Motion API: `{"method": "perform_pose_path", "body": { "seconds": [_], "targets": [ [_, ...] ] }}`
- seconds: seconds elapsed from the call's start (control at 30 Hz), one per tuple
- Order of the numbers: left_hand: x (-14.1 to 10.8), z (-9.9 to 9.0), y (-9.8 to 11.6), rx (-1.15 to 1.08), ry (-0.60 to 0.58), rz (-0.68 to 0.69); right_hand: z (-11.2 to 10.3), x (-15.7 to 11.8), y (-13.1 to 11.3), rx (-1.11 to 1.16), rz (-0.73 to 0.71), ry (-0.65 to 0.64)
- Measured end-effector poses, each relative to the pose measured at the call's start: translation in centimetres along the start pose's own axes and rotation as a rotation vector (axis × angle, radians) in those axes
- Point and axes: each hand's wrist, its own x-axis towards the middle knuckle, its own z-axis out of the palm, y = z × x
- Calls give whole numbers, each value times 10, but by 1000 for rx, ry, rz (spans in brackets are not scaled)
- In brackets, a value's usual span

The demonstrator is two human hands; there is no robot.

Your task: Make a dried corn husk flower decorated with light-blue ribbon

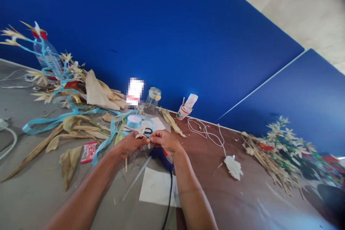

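Observation:
A small pale corn-husk flower (140, 134) is between my two hands over the middle of the work area. My left hand (131, 143) is closed around its lower part, with the petals showing above the fingers. The fingertips of my right hand (165, 141) pinch close against the left ones, at what looks like the flower's base; the exact grip is too small to see. Just under my right hand lies a dark blue glue gun (162, 158), its black cord running toward me. A clear glue stick (136, 178) rests nearby. Behind my hands stands a light-blue ribbon roll (134, 121).
Dried husks (68, 134) and loose blue ribbon (51, 122) spread at left, beside a red packet (88, 152). Husk flowers on blue stems (60, 75) stand before a bottle (48, 55). A jar (152, 99), cup (183, 112) and white cable (205, 131) line the blue partition (172, 43).

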Motion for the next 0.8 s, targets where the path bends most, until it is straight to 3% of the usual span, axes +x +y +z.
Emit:
{"method": "perform_pose_path", "body": {
  "seconds": [0.3,0.5,0.67,0.8],
  "targets": [
    [0,-1,-2,-26,-26,-11,0,2,6,-50,-48,-30],
    [1,-1,-4,-101,-20,-37,7,6,11,-179,-88,47],
    [5,-3,-2,-168,40,5,10,10,10,44,-61,97],
    [7,-4,-2,-129,85,66,8,12,8,166,-95,239]
  ]
}}
